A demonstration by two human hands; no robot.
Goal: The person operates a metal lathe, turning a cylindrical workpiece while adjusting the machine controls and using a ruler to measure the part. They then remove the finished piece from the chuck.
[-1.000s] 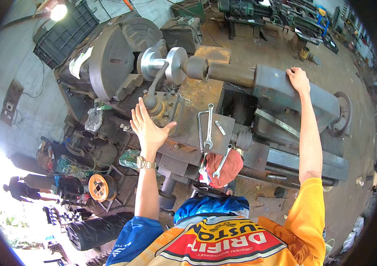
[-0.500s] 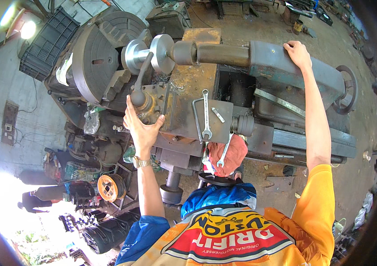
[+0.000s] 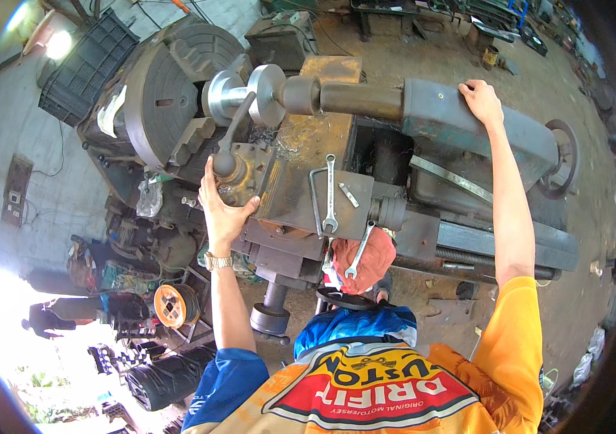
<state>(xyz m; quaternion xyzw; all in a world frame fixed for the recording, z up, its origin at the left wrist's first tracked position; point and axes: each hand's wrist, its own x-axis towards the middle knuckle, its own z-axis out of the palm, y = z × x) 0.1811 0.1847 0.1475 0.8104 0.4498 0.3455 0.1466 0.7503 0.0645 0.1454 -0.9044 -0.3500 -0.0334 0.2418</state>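
Observation:
My left hand (image 3: 222, 215) rests at the near-left side of the lathe's tool post (image 3: 251, 172), thumb and fingers spread. Its fingertips lie beside the round base of the clamping lever (image 3: 238, 126). My right hand (image 3: 483, 105) lies over the top of the grey tailstock (image 3: 435, 108), fingers slightly bent and holding nothing. Between the chuck (image 3: 167, 101) and the tailstock's quill (image 3: 362, 100) sits a shiny spool-shaped metal workpiece (image 3: 268, 79). A combination wrench (image 3: 330, 188), a hex key (image 3: 314, 195) and a small metal bar (image 3: 348, 194) lie on the carriage plate.
Another wrench (image 3: 359, 251) lies on a red cloth (image 3: 374, 266) at the carriage's near edge. The tailstock handwheel (image 3: 563, 159) stands at the right. Below left are a cable reel (image 3: 171, 306) and several machine parts. A black crate (image 3: 85, 69) is behind the chuck.
The whole view has shifted slightly, with the lathe appearing a little lower and further left. Both hands keep their places on the tool post and tailstock.

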